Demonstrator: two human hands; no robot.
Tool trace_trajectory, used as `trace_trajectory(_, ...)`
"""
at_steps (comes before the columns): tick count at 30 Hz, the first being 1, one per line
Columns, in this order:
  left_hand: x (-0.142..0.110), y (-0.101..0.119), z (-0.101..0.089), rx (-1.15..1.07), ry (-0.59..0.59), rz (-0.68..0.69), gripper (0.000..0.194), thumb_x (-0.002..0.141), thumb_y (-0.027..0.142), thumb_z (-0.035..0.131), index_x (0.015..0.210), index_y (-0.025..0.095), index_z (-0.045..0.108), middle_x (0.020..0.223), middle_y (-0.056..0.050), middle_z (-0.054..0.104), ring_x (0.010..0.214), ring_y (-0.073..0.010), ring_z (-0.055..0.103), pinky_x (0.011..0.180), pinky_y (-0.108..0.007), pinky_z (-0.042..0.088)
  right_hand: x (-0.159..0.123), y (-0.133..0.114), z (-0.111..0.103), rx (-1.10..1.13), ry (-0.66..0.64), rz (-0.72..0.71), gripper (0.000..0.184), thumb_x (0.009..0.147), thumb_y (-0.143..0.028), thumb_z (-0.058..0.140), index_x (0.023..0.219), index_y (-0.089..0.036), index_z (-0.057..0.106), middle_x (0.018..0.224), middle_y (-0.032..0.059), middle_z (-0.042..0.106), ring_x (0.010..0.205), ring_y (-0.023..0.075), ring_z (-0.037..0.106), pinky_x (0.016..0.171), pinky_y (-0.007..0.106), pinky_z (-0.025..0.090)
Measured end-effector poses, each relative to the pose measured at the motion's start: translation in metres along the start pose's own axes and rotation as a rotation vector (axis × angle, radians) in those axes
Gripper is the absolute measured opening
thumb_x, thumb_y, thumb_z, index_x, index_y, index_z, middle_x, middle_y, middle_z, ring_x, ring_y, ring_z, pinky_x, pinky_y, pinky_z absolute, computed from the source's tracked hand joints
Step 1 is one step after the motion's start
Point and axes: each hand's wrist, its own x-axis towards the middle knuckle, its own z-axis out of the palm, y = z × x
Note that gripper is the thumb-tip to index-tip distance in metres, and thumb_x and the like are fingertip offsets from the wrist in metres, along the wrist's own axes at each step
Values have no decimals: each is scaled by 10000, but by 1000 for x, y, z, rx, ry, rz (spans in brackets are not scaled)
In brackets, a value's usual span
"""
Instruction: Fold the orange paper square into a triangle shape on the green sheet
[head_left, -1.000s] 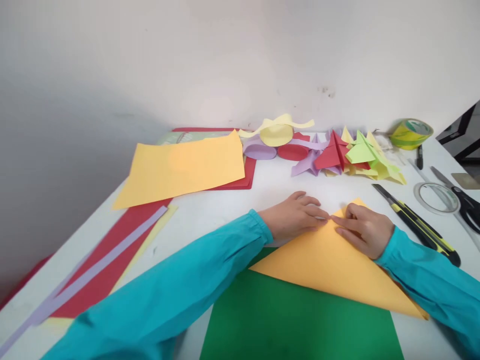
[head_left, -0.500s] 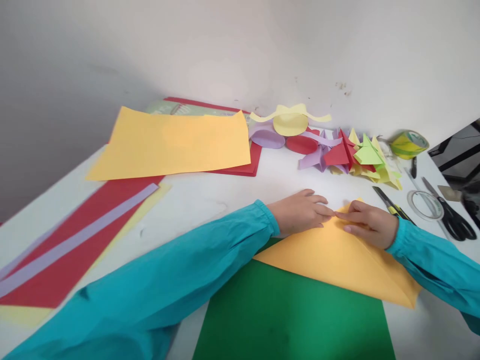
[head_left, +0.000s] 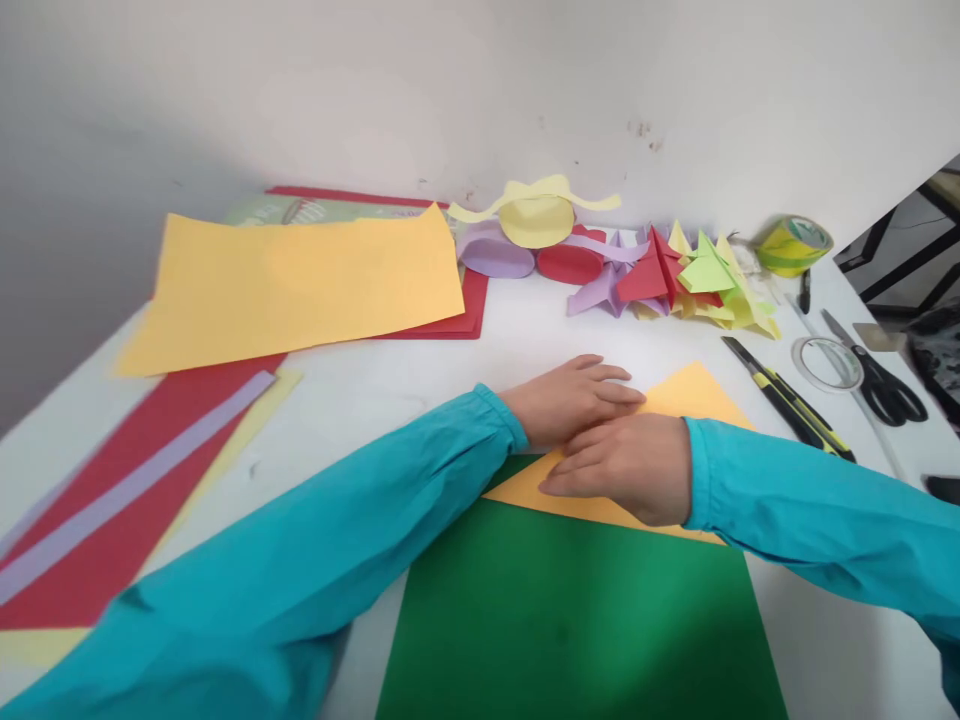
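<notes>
Orange paper (head_left: pixel 695 390), apparently folded into a triangle, lies right of the frame's centre, partly over a flat green rectangular sheet (head_left: pixel 570 620). Our left hand (head_left: pixel 568 402) and right hand (head_left: pixel 637 468) meet on the paper — fingers extended, not gripping. That fold looks made; what creasing is left we cannot tell. Multicoloured folded-paper shapes (head_left: pixel 651 274), upper right, look finished.

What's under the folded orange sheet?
Green sheet shows past the near edge and left corner of the folded orange sheet; white tabletop beyond the far tip. The rest is covered.
</notes>
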Motion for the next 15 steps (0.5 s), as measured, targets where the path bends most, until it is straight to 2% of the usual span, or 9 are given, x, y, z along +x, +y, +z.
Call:
trace_trajectory(2,1,-1,1,0,-18,-17,364,911,296,475,1270,259,520,1380,14,503,1317,-256,350,1044,-420,251,10,-5,5,-74,-22,11,531,742,-93,593,1266,-157,536,1228,33,629,1099,194,561,918,324,448)
trace_trajectory(4,2,-1,3,9,-27,-44,338,957,284,395,1268,273,527,1390,24,493,1330,-239,338,1064,-422,220,17,-10,13,-111,13,-20,527,748,-127,601,1270,-153,530,1254,42,611,1098,204,558,873,339,464)
trace_trajectory(9,4,0,4,15,-42,-61,328,955,313,436,1266,275,534,1400,33,482,1349,-226,317,1090,-422,191,27,-15,33,-200,158,-51,389,846,-191,533,1234,-166,554,1263,67,602,1107,206,543,795,357,448)
trace_trajectory(15,4,1,2,25,-25,-39,339,958,307,422,1268,240,543,1398,13,484,1338,-242,338,1081,-446,237,33,-20,40,-264,203,-31,336,931,-271,446,1242,-197,548,1307,44,573,1130,197,507,737,347,405)
